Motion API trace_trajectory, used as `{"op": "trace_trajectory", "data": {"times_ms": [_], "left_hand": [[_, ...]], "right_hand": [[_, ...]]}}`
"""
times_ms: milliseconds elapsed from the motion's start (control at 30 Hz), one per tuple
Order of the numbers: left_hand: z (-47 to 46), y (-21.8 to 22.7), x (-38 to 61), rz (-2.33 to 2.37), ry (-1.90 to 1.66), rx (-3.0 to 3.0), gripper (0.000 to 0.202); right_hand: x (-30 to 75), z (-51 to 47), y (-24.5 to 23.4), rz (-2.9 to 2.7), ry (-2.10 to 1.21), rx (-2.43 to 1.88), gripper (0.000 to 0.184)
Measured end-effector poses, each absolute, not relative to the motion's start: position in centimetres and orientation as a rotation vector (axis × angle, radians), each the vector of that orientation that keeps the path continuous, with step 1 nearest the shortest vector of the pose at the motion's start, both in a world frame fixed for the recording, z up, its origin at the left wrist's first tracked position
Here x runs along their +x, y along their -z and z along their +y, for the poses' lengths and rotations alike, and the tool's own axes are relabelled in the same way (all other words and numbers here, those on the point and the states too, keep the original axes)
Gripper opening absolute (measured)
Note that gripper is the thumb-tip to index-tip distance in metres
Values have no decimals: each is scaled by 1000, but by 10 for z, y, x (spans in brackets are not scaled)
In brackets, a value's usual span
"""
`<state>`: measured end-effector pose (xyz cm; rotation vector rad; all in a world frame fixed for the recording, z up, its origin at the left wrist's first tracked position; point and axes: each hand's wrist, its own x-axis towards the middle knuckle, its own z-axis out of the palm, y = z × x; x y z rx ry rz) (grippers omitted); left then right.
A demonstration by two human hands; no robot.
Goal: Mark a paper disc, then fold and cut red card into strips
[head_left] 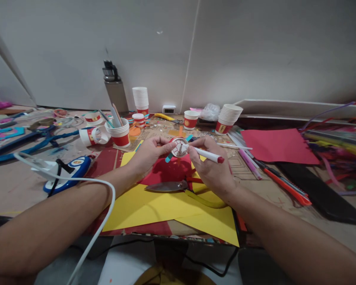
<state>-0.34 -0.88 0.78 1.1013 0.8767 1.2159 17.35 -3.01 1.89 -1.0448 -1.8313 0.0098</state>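
1. Works over yellow paper (pixel 154 209) at desk front, red sheet (pixel 166 171) on top.
2. Has scissors (pixel 178 187) lying on paper, just below hands.
3. Grips cup (pixel 179 147) w/ L hand (pixel 148 152), base toward cam, above red sheet.
4. Pinches marker (pixel 206 154) in R hand (pixel 210 168), tip on cup base.

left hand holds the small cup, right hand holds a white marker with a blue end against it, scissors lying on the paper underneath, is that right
Not quite: the marker's end is red, not blue. The head view shows the left hand holding the small cup, the right hand holding the white marker against it, and the scissors lying on the paper underneath.
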Motion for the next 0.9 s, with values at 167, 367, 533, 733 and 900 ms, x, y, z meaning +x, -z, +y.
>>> {"op": "trace_trajectory", "data": {"times_ms": [167,367,533,733,900], "left_hand": [[-9,-8,-4,876,-1218,1116,32],[-9,-8,-3,875,-1219,1103,32],[-8,-6,-3,869,-1230,1103,31],[-9,-8,-3,851,-1225,1092,31],[-8,-8,-3,847,-1225,1099,31]], "right_hand": [[173,-30,-20,-1828,-34,-1070,6],[173,-30,-19,-1830,-19,-1056,6],[173,-29,-19,-1815,-25,-1051,6],[173,-29,-21,-1806,-42,-1057,6],[174,-27,-19,-1783,-51,-1069,6]]}}
